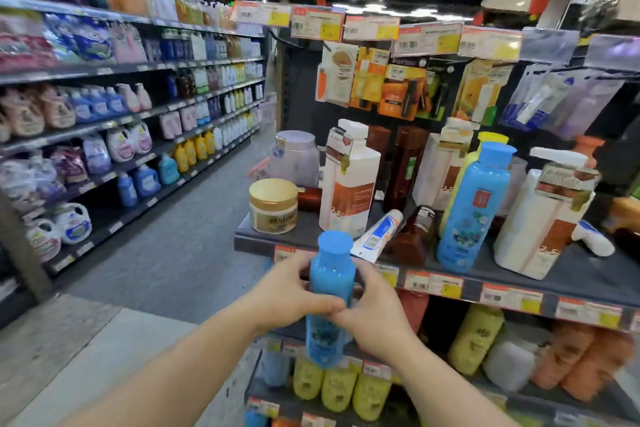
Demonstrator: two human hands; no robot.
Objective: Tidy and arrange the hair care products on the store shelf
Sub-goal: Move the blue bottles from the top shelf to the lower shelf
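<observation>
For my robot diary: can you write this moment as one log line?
both hands grip blue bottle | upright | before shelf

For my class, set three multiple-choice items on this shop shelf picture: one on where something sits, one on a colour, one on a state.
1. Where does the gold-lidded jar stand?
A. at the left end of the shelf
B. on the floor
C. in a hand

2. What colour is the held bottle?
A. yellow
B. blue
C. brown

3. How does the white tube sit?
A. upright
B. hanging from a hook
C. tipped over, leaning

Answers: 1 A, the jar stands at the shelf's left corner. 2 B, the bottle and its cap are blue, gripped by the left hand and right hand. 3 C, the tube slants among the bottles.
</observation>
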